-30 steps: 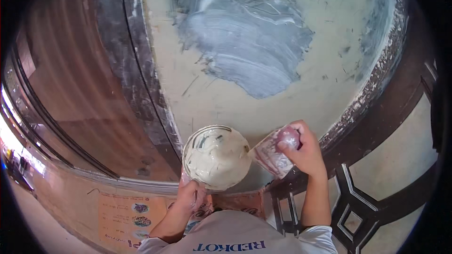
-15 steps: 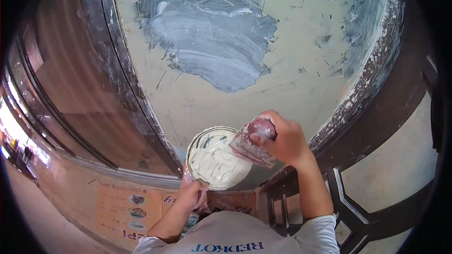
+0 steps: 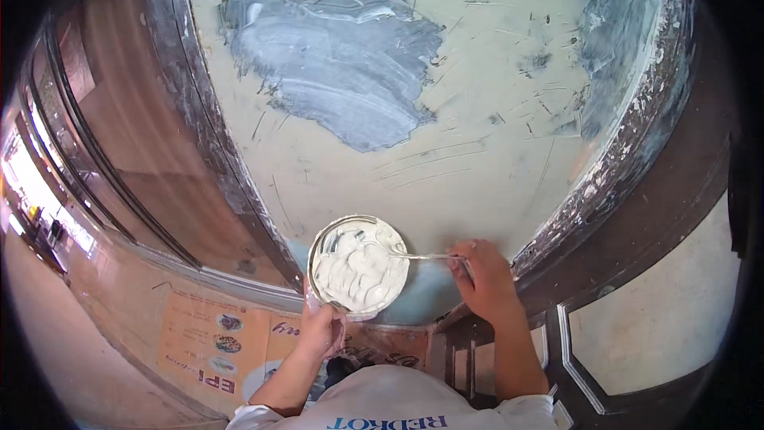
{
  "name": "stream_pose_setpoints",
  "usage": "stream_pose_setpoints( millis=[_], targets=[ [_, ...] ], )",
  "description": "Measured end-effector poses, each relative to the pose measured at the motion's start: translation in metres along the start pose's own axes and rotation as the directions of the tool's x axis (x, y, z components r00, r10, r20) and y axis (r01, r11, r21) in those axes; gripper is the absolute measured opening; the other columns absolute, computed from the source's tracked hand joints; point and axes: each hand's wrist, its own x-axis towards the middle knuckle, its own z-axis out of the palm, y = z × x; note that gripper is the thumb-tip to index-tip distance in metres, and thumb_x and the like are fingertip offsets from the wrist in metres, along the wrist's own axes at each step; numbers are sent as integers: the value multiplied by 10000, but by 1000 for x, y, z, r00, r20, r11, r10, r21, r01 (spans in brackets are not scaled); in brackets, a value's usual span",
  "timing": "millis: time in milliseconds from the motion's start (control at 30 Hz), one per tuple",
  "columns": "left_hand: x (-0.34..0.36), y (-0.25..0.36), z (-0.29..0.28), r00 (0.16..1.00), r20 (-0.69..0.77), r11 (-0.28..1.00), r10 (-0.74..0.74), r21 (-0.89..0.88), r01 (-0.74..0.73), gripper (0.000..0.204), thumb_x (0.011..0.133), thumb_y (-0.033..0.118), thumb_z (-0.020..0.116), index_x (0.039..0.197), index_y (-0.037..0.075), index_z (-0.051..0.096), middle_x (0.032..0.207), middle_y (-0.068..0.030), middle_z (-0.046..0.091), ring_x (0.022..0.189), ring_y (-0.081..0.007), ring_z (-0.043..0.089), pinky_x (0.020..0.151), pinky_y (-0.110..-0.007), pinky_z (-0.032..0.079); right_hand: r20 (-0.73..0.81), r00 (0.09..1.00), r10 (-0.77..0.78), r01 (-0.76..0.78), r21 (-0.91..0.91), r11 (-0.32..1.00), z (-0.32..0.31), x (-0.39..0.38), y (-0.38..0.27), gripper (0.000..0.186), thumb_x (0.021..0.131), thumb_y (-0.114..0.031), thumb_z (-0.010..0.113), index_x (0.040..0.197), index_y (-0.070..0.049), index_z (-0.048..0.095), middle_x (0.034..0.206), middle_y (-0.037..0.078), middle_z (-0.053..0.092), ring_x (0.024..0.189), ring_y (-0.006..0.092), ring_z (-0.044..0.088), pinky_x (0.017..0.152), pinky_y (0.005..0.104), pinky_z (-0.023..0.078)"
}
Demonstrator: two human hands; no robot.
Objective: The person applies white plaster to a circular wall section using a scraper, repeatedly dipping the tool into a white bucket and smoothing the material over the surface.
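My left hand (image 3: 322, 330) grips from below a round metal pan (image 3: 358, 264) full of white putty, held up in front of a pale green wall (image 3: 477, 111). My right hand (image 3: 485, 279) holds a flat putty knife (image 3: 422, 256) edge-on, its blade tip reaching into the putty at the pan's right rim. A grey-blue patch (image 3: 334, 72) of bare or freshly smeared plaster spreads across the wall above the pan.
A dark brown door or window frame (image 3: 637, 215) borders the wall at right, with paint-flecked edges. A brown framed panel (image 3: 127, 151) stands at left. A poster with pictures (image 3: 215, 342) hangs at lower left. My white shirt (image 3: 390, 406) fills the bottom edge.
My right hand has lowered and turned the putty knife from flat beside the pan to edge-on with its tip in the putty. The view has shifted, so the grey patch sits further left.
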Motion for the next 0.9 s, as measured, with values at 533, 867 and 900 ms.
stream_pose_setpoints(
  millis=[533, 867, 900],
  targets=[
    [8, -1, -5, 981, 192, 984, -3, -175, 37, 772, 708, 3, 482, 1452, 25, 279, 1408, -232, 423, 1244, -413, 506, 924, -570, 540, -375, 885, 275, -209, 209, 955, 3, 1, 33, 302, 828, -168, 738, 1026, -21, 563, 794, 154, 620, 635, 281, 610, 586, 353, 488],
    [25, 7, -38, 981, 192, 992, -36, -109, 58, 787, 687, 0, 465, 1450, 3, 273, 1403, -230, 432, 1246, -413, 504, 924, -561, 544, -585, 777, 235, -23, 346, 938, -19, 112, 1, 349, 878, -145, 676, 1125, 32, 505, 893, 210, 636, 794, 321, 649, 731, 386, 511],
    [27, 9, -41, 981, 190, 993, -47, -98, 67, 789, 681, -1, 471, 1446, 3, 280, 1399, -228, 438, 1249, -406, 503, 948, -544, 533, -592, 774, 227, -52, 299, 953, -19, 118, -3, 356, 885, -147, 668, 1140, 37, 501, 906, 222, 634, 819, 341, 646, 756, 389, 508]
  ],
)
